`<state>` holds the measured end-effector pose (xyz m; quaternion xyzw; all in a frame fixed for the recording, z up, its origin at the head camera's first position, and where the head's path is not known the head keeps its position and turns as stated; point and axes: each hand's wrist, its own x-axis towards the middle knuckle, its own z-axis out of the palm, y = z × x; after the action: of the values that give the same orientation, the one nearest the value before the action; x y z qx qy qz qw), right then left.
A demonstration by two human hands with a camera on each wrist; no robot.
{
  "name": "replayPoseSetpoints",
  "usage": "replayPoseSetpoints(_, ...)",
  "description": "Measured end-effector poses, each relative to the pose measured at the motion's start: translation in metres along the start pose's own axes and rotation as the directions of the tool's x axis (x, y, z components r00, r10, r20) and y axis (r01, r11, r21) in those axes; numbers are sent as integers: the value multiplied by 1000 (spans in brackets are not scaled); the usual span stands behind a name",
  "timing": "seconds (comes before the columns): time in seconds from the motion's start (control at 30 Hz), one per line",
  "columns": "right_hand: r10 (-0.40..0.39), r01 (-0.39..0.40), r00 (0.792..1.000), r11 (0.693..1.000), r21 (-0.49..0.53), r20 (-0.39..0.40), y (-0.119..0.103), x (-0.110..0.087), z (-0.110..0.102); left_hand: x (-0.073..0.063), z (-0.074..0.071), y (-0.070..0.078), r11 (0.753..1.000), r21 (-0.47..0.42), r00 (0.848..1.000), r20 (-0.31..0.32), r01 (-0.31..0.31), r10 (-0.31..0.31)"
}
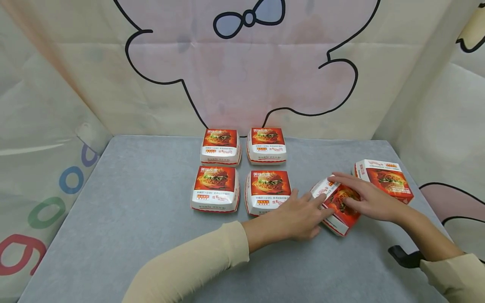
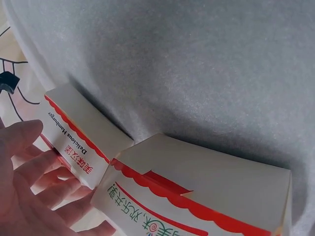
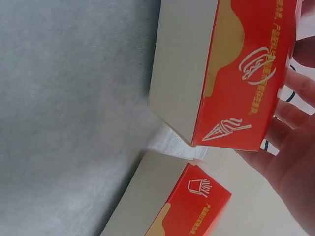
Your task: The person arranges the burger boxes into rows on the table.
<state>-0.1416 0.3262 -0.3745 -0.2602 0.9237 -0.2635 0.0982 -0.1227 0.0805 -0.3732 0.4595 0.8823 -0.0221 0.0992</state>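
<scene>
Where both hands meet: a hamburger box [image 1: 340,201] lies aslant on the right half of the grey table [image 1: 129,219], its burger picture partly covered by fingers.
Left hand [image 1: 301,216]: fingers apart, touching the left side of that box, not curled round it.
Right hand [image 1: 373,202]: index finger stretched along the far side, thumb over the top; the fingers lie on the box without wrapping it.
Hidden parts: the left hand overlaps the near right carton [image 1: 265,189] of a group of four; whether it touches is unclear. The right hand covers a corner of the far right carton [image 1: 388,181].
Cut off: both cream sleeves [image 1: 185,267] run out of view; printing on the cartons in the wrist views is cropped.
Hard to make out: a black object [image 1: 403,256] beside the right sleeve.
Rest of the four: near left carton [image 1: 215,188], far left carton [image 1: 221,146], far middle carton [image 1: 266,146].
Lids: all down, contents out of sight.
Behind: a cloth backdrop [image 1: 246,71] with a bow.
</scene>
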Motion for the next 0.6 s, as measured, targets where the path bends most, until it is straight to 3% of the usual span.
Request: replayPoseSetpoints(0.6,27,-27,1000,1000,10,-7,-2,10,-1,5,-5,-3,997,61,998,9,54,-54)
